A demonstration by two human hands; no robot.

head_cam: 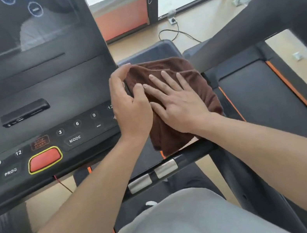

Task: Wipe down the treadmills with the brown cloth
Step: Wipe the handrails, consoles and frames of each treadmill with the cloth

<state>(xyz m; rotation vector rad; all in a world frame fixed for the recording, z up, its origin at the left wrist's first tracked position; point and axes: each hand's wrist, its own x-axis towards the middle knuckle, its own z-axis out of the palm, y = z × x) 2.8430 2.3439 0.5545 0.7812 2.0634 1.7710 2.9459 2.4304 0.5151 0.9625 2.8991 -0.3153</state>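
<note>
at the right edge of the black treadmill console (40,107), a folded brown terry cloth (187,81) lies draped over the console's corner and the black handrail (191,150) that runs from it toward 4 o'clock. the right hand (179,103) lies flat on the cloth with fingers spread and pointing to 11 o'clock, palm pressing the fabric down, not gripping. the left hand (129,102) is curled at the cloth's 9 o'clock edge, thumb and fingers pinching a fold of it against the console's side. the two hands touch, the left fingertips meeting the right index finger. both forearms are bare and come in from 6 o'clock, over a light grey garment (188,225).

on the console, at 8 o'clock from the hands, sits a red oval button with a yellow rim (44,159), with a "mode" key (75,139) and numbered keys around it. a dark screen (9,24) fills the 11 o'clock corner. two silver pulse pads (152,175) sit on the handrail below the cloth. at 3 o'clock lies a second treadmill's black belt with orange side stripes (268,96).
</note>
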